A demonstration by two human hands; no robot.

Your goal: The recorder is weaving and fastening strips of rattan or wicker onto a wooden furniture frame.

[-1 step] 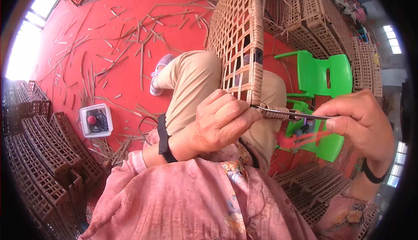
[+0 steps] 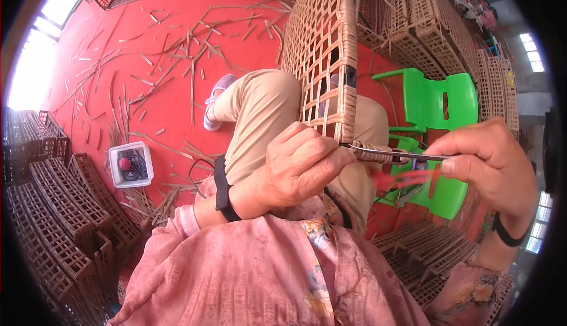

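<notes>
Far off to the left of your left hand (image 2: 298,166) a white tub (image 2: 131,164) of odds and ends sits on the red floor (image 2: 171,101) among loose cane strips (image 2: 192,75), with stacked woven panels (image 2: 56,202) beyond it. Your left hand reaches in from the lower middle, wrist bent and knuckles up, its grip closed tight on the lower corner of the woven rattan panel (image 2: 322,48) that stands upright across your knees. That panel looks light and springy rather than heavy: the open lattice will flex and the thin strips could crack, so the bound edge by the dark frame bar is the sound place to take it, just where your fingers pinch now. Just right of that grip, a metal tool (image 2: 393,153), seemingly a long needle or slim pliers, runs level with cane wound about its shaft. Your right hand (image 2: 490,160) comes in from the right, wrist raised, grip narrow and pinched on the tool's far end. Behind it stands a green plastic chair (image 2: 440,98).
</notes>
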